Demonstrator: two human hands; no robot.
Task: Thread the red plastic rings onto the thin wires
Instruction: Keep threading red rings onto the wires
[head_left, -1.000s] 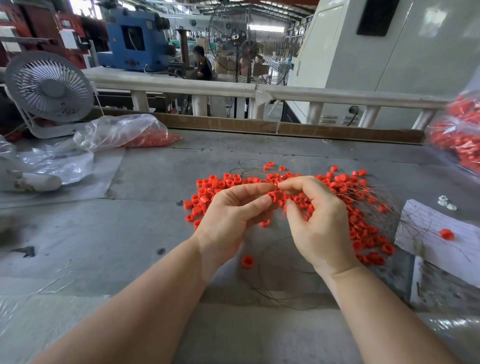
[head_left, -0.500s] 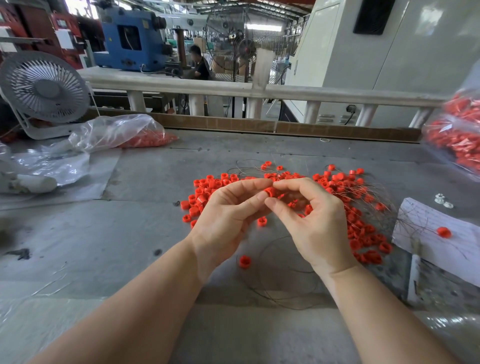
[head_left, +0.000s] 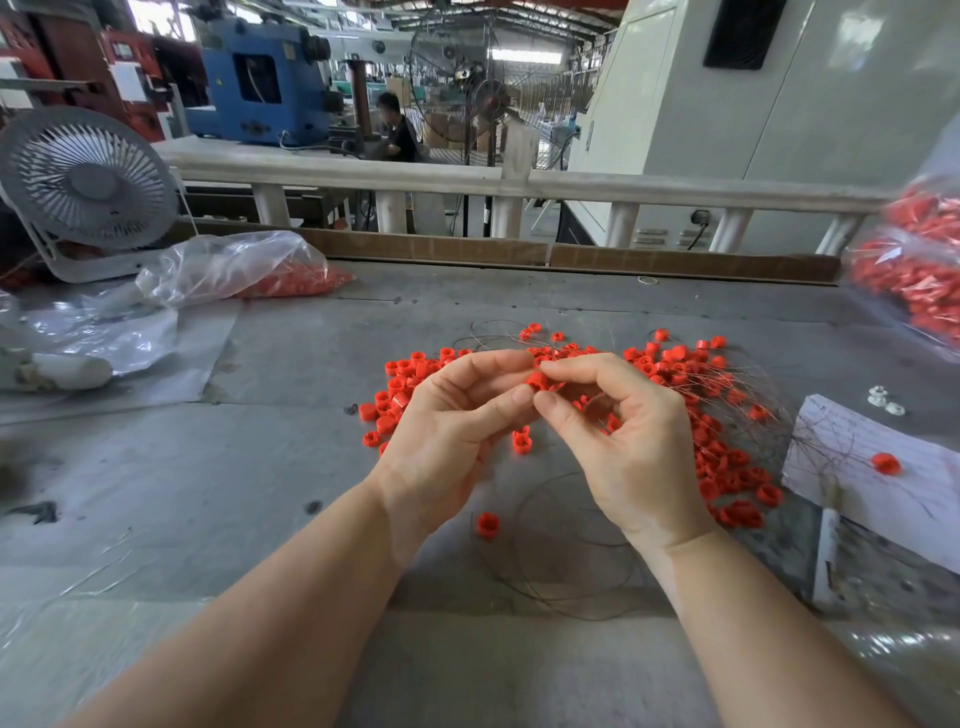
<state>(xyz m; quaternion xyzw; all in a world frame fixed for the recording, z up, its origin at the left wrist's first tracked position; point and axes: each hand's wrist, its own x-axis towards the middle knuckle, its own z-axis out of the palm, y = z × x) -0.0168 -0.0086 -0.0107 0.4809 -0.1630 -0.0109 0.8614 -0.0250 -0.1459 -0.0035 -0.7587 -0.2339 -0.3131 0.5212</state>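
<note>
Head view shows both hands lifted a little off the desk (head_left: 270, 467) and drawn closer together than a second ago, when they were down among the pile of red plastic rings (head_left: 691, 410). The left hand (head_left: 452, 421) and the right hand (head_left: 618, 431) now meet fingertip to fingertip, and between them sits a single red ring (head_left: 537, 380), pinched by the right thumb and forefinger, with the left fingers curled in beside it. Whether the left fingers grip a wire end is too fine to tell, though that seems likely. A coil of thin wire (head_left: 561, 566) lies on the desk below the wrists, and more thin wires (head_left: 737, 384) run through the pile on the right. Picking looks finished and the threading of this ring appears to be in hand. Most rings lie loose, so the task is far from done. A clear bag of red rings (head_left: 914, 280) sits at the far right.
</note>
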